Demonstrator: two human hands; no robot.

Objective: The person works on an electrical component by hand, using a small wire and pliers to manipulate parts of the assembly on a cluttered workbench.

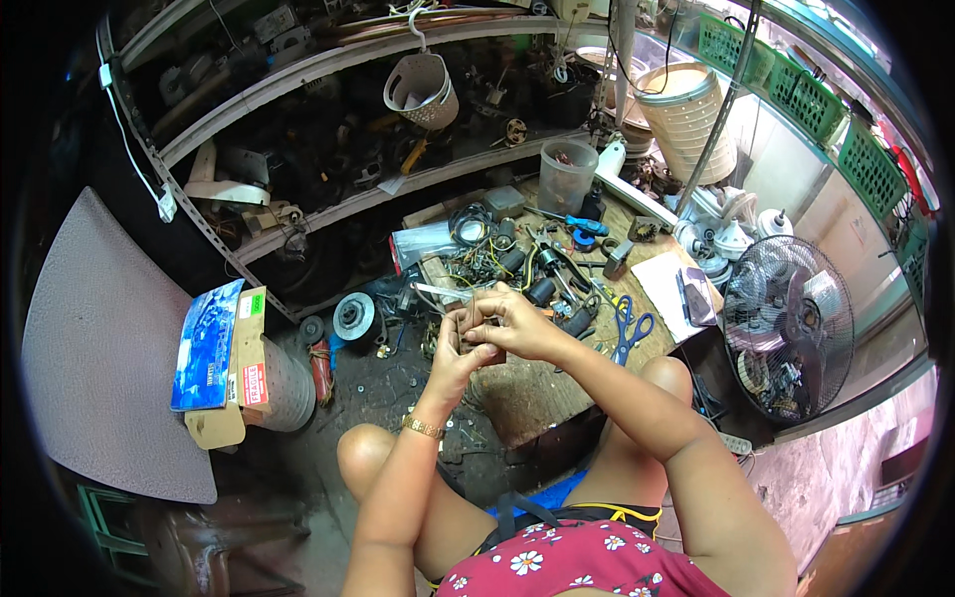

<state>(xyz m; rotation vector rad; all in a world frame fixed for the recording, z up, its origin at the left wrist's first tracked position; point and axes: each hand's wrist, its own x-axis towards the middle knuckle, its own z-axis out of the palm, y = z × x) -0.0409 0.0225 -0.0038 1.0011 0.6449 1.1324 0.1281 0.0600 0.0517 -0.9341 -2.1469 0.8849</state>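
Note:
My left hand [453, 348] and my right hand [515, 323] meet above the near edge of a low wooden workbench [542, 393]. Together they pinch a small dark part [476, 336], mostly hidden by my fingers; what it is I cannot tell. A gold bracelet [423, 428] circles my left wrist. Just beyond my hands lie several black cylindrical parts [540, 289] among tangled wires [476, 261].
Blue-handled scissors [629, 333] lie right of my hands, near a white paper pad [668, 289]. A clear plastic tub [566, 176] stands at the bench's back. A fan in a wire cage [788, 328] sits at right. Cluttered shelves [328, 129] rise behind; a cardboard box [239, 363] sits left.

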